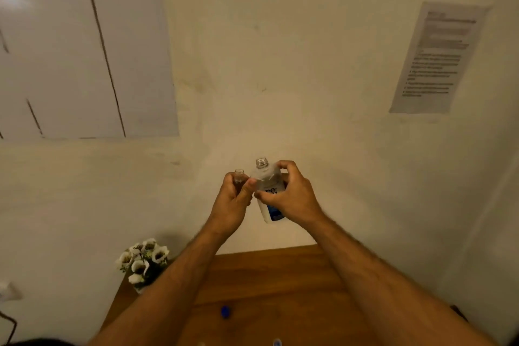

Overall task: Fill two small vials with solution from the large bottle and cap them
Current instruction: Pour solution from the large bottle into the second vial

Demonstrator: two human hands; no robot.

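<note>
Both hands are raised in front of the wall, well above the table. My left hand is wrapped around a small clear vial, uncapped, its mouth pointing up. My right hand grips the large white bottle with a blue label, also uncapped and roughly upright, its neck just right of the vial. The two containers sit side by side, almost touching. A blue cap lies on the wooden table below. Another small object shows at the bottom edge, too cut off to tell what it is.
A pot of white artificial flowers stands at the table's far left corner. The table butts against a cream wall carrying a whiteboard on the left and printed paper notices on the right.
</note>
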